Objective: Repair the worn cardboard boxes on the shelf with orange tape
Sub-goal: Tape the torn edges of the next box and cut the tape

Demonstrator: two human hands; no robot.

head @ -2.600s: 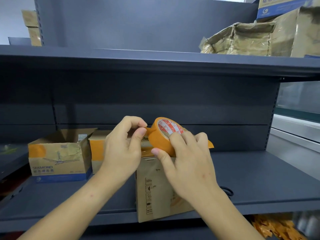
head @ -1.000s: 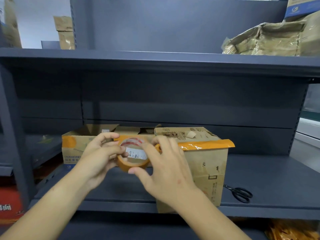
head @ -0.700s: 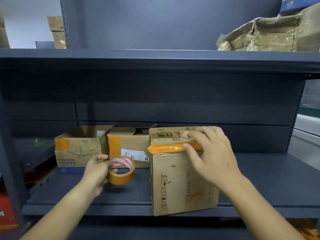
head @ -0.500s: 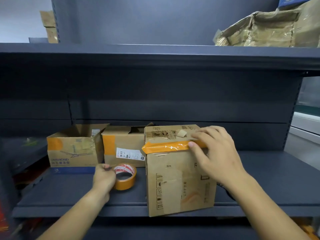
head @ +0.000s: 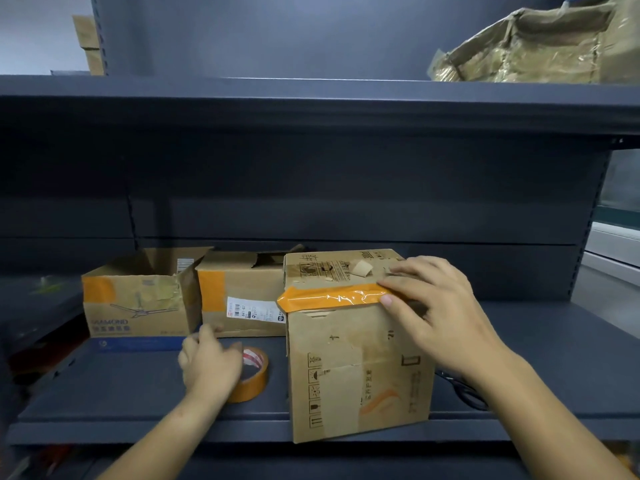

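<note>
Head view only. Dark grey metal shelf [head: 554, 341] fills the frame, upper shelf board across 12 o'clock. Tall worn cardboard box [head: 356, 368] stands at 5 o'clock of centre, at the shelf's front edge, its bottom corner slightly past the lip. Orange tape strip [head: 332, 299] runs along its top front edge, wrinkled, left end wrapping the corner. Right hand [head: 440, 313] comes in from 4 o'clock, fingers straight and spread flat, pressing the strip's right end and the box top; nothing pinched. Torn paper patches on the box top just left of the fingertips.

Orange tape roll [head: 249, 375] lies flat on the shelf at 7 o'clock, just left of the tall box, not touching it. Left hand [head: 211, 365] from 7 o'clock covers the roll's left side, fingers loosely curled over the rim; cannot tell if it actually grips or just rests.

Behind, at 9 o'clock: open fan-printed box [head: 138, 299] with an orange patch on its left corner, blue band at base. Next to it, touching, middle box [head: 242, 296] with an orange patch and a white label, right side behind the tall box.

Scissors [head: 464, 393], dark, partly hidden behind the right forearm at 4 o'clock. Crumpled tape-wrapped box [head: 533, 46] on the upper shelf at 1 o'clock.
</note>
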